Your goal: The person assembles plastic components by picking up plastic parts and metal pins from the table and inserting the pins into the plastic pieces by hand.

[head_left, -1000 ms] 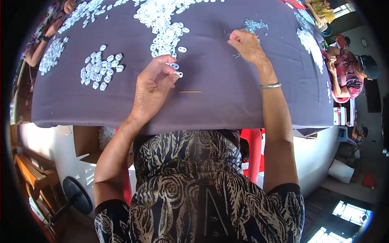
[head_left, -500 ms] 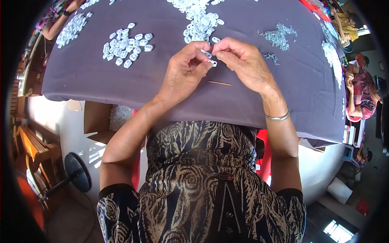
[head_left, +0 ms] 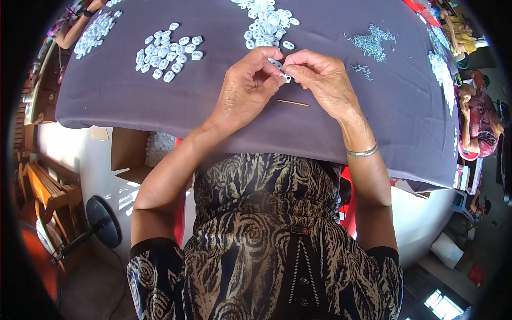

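My left hand [head_left: 249, 80] pinches a small white plastic piece with dark holes [head_left: 287, 78] between thumb and fingertips. Close against it, my right hand [head_left: 319, 77] has its thumb and forefinger pressed together at the piece; whatever tiny thing they hold is hidden. A thin wooden stick [head_left: 293, 102] lies on the dark tablecloth just below my hands. Beyond my fingers, a heap of similar white pieces [head_left: 266, 26] spreads toward the far edge, with one loose white piece [head_left: 288, 45] beside it.
Another cluster of white pieces [head_left: 165, 56] lies to the left. Small metal pins [head_left: 370, 42] are heaped on the right, a few more [head_left: 362, 71] nearer. An open cardboard box [head_left: 128, 152] stands below the table's left edge. Other people sit around the table, one arm [head_left: 72, 34] at far left.
The table's things appear slightly shifted in the view. Both hands stay together, and my right fingertips have come closer to the white piece in my left hand.
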A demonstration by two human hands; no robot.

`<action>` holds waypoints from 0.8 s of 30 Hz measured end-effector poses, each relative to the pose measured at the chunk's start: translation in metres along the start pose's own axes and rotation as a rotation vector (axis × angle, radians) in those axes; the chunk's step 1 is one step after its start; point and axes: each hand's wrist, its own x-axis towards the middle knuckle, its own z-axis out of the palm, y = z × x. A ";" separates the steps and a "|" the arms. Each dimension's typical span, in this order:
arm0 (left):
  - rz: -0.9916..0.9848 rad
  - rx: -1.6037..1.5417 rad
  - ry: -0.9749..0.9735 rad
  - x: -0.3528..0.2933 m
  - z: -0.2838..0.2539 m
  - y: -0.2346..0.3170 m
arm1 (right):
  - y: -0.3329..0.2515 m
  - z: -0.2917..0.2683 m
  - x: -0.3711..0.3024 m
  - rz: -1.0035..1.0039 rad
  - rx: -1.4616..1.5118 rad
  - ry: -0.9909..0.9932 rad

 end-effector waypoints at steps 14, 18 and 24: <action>0.028 0.053 -0.011 -0.001 0.001 -0.001 | 0.003 -0.001 0.000 -0.026 -0.028 -0.034; -0.003 0.010 0.007 -0.002 0.003 0.000 | 0.001 0.001 -0.001 -0.002 -0.103 -0.012; -0.017 0.027 0.027 -0.002 0.006 -0.003 | 0.003 0.001 0.000 0.016 -0.233 0.005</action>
